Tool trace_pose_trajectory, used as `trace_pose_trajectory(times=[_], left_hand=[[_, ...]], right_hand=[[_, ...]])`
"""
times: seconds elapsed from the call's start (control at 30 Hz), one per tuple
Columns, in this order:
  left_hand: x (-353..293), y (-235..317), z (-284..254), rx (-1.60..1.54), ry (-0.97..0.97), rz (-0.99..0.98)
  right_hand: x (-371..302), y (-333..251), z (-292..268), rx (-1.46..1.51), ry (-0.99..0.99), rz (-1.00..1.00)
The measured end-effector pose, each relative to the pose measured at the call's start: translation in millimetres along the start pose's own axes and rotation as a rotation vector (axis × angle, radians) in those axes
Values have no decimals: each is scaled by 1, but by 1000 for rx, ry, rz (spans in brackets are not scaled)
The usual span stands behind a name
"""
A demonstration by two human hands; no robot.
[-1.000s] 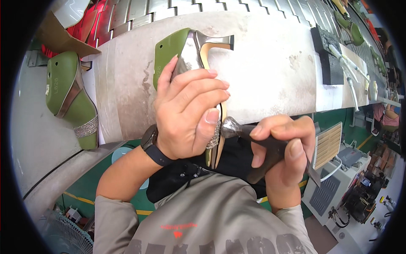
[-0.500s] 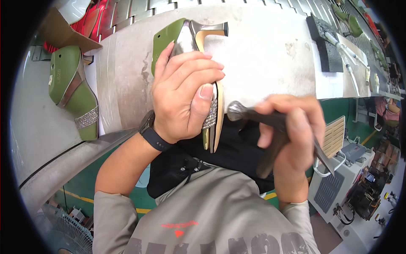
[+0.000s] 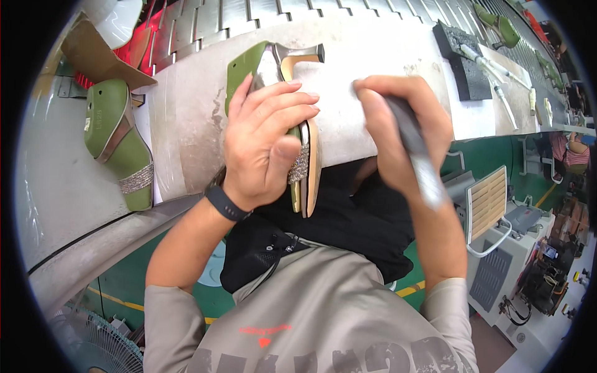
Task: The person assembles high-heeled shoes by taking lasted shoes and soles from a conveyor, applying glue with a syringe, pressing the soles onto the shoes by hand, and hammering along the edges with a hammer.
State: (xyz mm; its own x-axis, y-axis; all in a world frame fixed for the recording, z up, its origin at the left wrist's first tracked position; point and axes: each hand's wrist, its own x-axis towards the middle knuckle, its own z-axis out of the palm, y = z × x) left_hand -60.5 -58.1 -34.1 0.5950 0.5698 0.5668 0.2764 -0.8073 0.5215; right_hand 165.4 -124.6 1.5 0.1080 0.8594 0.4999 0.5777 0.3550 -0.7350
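A high-heeled sandal (image 3: 300,163) with a green insole, a glittery strap and a tan sole lies on its side at the table's near edge. Around its middle my left hand (image 3: 258,140) is closed, thumb near the glittery strap; the heel points right, beyond my fingers. Just right of the shoe, raised and apart from it, my right hand (image 3: 398,137) grips a metal hammer (image 3: 415,140). Motion blurs the hammer, and my fingers cover part of it. A matching green sandal (image 3: 121,146) lies at the left, sole down.
Behind the pale worktable (image 3: 186,99) runs a slatted metal conveyor (image 3: 236,18). At the right are a black block (image 3: 469,78) and several white brush-like tools (image 3: 497,65). Cardboard (image 3: 102,53) stands at the far left. A machine (image 3: 497,273) is on the floor to the right.
My right hand has moved up and turned, so the hammer's shiny end now points toward me instead of at the shoe. The held sandal has shifted slightly, still in my left hand.
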Motion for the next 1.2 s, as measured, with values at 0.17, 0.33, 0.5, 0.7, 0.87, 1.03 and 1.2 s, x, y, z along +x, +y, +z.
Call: trace_pose_trajectory(times=[0.17, 0.33, 0.5, 0.7, 0.87, 1.03, 1.2], left_hand=[[-40, 69, -1, 73, -3, -258], [-82, 65, -33, -207, 173, -703], [-107, 29, -87, -831, 203, -923], [-71, 21, -136, -748, -331, -612], [-54, 4, -121, 101, 479, -347], [-58, -37, -156, 410, 858, -509], [-67, -53, -181, 41, 556, -969]], right_hand=[[12, 31, -18, -578, -88, -131], [-36, 7, -21, -86, -37, 66], [-39, -27, 6, 884, -36, 812], [-41, -10, 3, 1358, -257, 979], [6, -27, 3, 1150, 99, 834], [130, 56, 6, 724, 320, 420], [192, 171, -5, -60, 317, 417]])
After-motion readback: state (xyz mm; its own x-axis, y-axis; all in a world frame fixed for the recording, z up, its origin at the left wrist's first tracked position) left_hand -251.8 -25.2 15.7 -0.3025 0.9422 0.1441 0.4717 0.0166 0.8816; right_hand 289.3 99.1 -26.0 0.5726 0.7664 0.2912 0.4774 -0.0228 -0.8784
